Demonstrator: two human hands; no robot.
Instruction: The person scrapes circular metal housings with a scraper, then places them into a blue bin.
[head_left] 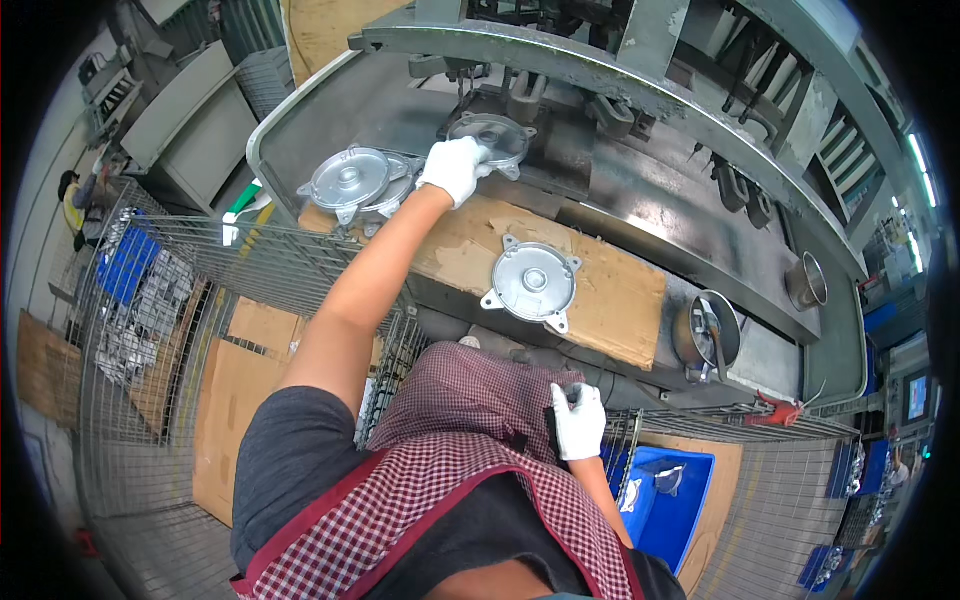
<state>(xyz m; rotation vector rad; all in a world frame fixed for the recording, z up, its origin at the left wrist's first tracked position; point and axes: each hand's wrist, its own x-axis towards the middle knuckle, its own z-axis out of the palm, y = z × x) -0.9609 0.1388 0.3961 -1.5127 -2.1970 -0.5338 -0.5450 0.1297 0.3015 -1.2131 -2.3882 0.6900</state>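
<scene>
My left hand (455, 171), in a white glove, reaches forward with its fingers closed on the near left edge of a round cast-metal cover (494, 140) under the machine's tooling. To its left, several similar covers (349, 177) lie overlapping. Another silver cover (534, 281), with lugs round its rim and a raised centre, rests on the cardboard-topped ledge (620, 305) ahead of me. My gloved right hand (579, 424) is low in front of my apron, fingers curled; something dark shows at its fingertips, too small to make out.
Overhead runs the machine's grey frame (600, 75), with spindles (735, 185) hanging at the right. A metal pot (707, 335) with tools and a smaller cup (805, 281) stand right. Wire cages flank me; a blue bin (690, 500) sits low right. A person (78, 205) works far left.
</scene>
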